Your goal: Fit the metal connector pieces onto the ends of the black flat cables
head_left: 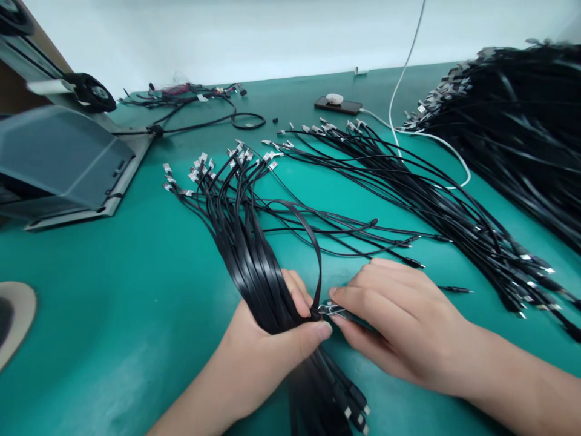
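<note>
My left hand (pixel 276 351) is closed around a bundle of flat black cables (pixel 254 266), its thumb and fingers near a black zip tie (pixel 316 254). The tie's long tail arches up and back over the bundle. Silver plugs fan out at the far end of the cables, and more plugs show below the hand. In my right hand (pixel 408 321) is a pair of small metal cutters (pixel 330 307), mostly hidden by the fingers. Its tips touch or nearly touch the tie's head beside my left thumb.
Loose black cables (pixel 399 175) lie across the green table (pixel 181 303) to the right, beside a large cable heap (pixel 521 127). A phone (pixel 338 105) with a white cord lies at the back. A grey machine (pixel 63 157) and a roll (pixel 13 321) stand left.
</note>
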